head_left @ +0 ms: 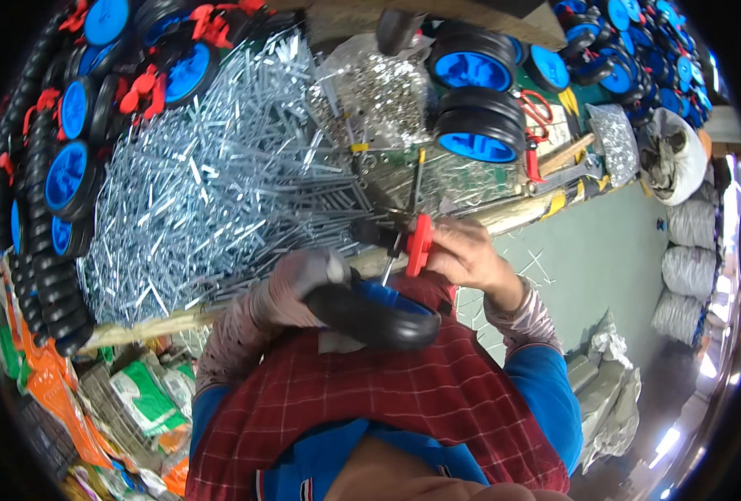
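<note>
Gripping black wheel (376,313) w/ left hand (304,284), right hand (468,253) pinching red clip (419,243).

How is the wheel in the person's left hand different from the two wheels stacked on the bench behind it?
The held wheel is gripped by the left hand close to the body; the stacked wheels rest untouched on the bench. The held wheel shows mostly black tyre, its blue hub barely visible; the stacked wheels show broad blue hubs. The right hand holds a red piece near the held wheel; the stacked ones have none. All share black tyres and blue hubs.
</note>
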Demonstrator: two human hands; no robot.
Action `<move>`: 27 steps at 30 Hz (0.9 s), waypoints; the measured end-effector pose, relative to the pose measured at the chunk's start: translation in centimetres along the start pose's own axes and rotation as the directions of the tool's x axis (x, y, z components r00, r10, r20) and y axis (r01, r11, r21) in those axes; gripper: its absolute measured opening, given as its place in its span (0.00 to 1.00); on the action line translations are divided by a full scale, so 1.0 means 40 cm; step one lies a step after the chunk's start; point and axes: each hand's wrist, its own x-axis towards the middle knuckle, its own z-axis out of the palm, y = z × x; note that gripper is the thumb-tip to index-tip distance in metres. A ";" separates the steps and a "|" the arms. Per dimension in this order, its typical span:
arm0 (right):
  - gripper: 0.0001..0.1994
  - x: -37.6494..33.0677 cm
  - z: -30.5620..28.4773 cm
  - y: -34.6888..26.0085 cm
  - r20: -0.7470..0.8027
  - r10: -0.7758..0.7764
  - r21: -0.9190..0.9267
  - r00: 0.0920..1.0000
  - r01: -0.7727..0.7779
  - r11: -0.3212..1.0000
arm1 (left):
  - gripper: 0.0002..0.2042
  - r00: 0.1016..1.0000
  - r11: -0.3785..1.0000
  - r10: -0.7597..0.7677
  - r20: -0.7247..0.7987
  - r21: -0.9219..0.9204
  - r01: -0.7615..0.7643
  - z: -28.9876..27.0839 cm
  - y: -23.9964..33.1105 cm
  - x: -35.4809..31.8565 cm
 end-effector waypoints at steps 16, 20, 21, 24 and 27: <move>0.23 0.017 -0.041 0.006 0.150 0.038 -0.071 0.988 -0.027 0.997 | 0.21 0.967 0.920 0.179 0.182 0.316 -0.230 -0.010 -0.014 0.018; 0.27 0.062 -0.184 0.005 -0.402 0.026 -0.758 0.915 -0.348 0.552 | 0.20 0.973 0.910 0.196 0.119 0.348 -0.226 0.010 -0.011 -0.002; 0.28 0.062 -0.201 0.026 -0.403 0.069 -0.754 0.912 -0.374 0.540 | 0.19 0.975 0.913 0.194 0.105 0.343 -0.219 0.016 -0.005 -0.007; 0.24 0.061 -0.213 0.054 -0.410 0.193 -0.735 0.891 -0.449 0.508 | 0.15 0.994 0.925 -0.013 0.110 0.380 -0.029 0.021 0.028 -0.010; 0.22 0.054 -0.200 0.095 -0.318 0.232 -0.703 0.919 -0.393 0.592 | 0.12 0.997 0.891 -0.036 0.071 0.454 0.000 0.034 0.026 -0.022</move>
